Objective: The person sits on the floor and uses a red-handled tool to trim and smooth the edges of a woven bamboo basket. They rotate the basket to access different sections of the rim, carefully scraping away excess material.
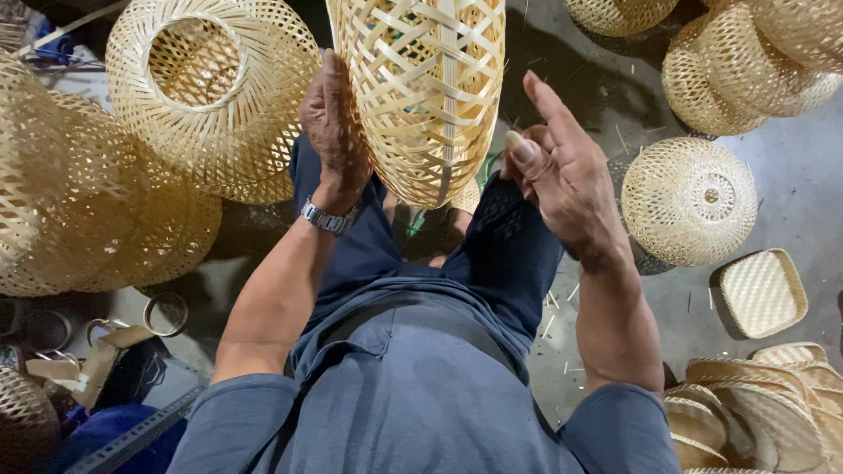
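Round woven basket (689,200) on floor, square woven tray (762,292), stacked trays (755,408)

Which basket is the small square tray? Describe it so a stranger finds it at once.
Start at the grey concrete floor on the person's right side. Below the round domed basket and above the stack of flat woven pieces lies the small square tray. It alone is shallow and square with rounded corners; its neighbours are round.

Matt woven bamboo basket (426,88); glossy, probably metal, wristwatch (327,218); rough concrete floor (790,202).
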